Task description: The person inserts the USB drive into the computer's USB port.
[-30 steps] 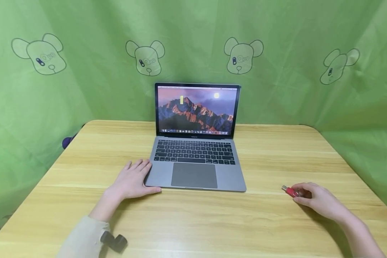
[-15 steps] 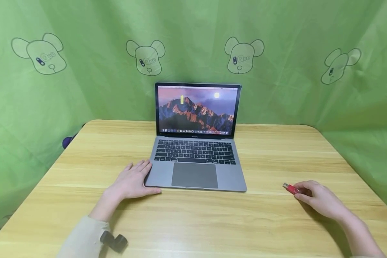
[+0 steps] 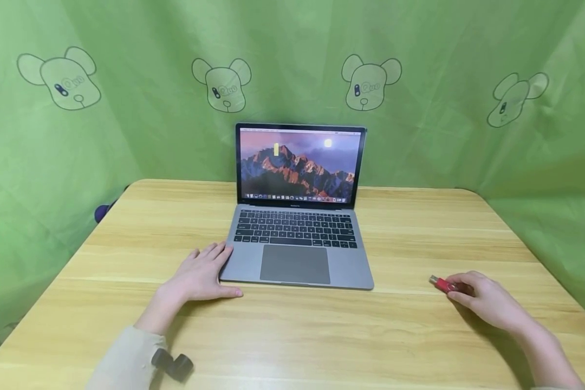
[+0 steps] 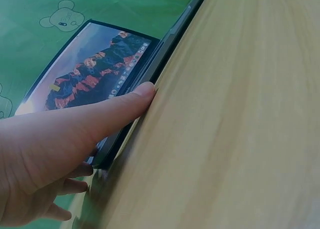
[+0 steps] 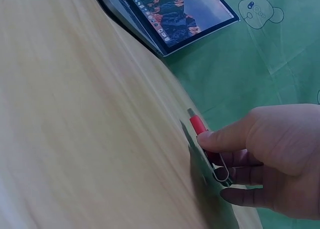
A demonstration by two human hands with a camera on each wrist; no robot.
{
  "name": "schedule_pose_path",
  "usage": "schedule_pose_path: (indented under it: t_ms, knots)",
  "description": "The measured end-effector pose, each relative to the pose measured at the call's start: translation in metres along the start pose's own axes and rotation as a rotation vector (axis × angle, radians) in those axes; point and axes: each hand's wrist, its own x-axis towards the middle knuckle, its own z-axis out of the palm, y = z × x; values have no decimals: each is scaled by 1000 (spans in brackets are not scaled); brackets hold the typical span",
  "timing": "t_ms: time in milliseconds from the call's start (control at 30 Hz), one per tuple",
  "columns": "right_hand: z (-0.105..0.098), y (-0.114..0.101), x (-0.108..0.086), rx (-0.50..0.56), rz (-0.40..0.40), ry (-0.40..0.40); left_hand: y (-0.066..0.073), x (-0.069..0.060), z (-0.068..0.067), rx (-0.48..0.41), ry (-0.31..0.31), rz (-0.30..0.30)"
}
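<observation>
Red USB stick has shifted slightly, pinched in right-hand fingers.

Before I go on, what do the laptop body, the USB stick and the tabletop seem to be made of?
Laptop body: probably metal, from its even, matte grey finish. USB stick: plug likely metal, silvery; red body perhaps plastic or painted metal, evenly coloured. Tabletop: wood or wood-look laminate; pale grain streaks, slight sheen.
</observation>
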Motion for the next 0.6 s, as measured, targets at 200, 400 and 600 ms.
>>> schedule_pose_path:
  t_ms: [200,400,600]
  knots:
    - [-2,-1,2,5,3,-6,1,-1,-1,0,-9,-2]
    - [-2,-3,8,24,-15,-10,-1,0,0,10,-14,0]
    - [-5,-6,22,8,-65,15,-1,0,-1,15,-16,3]
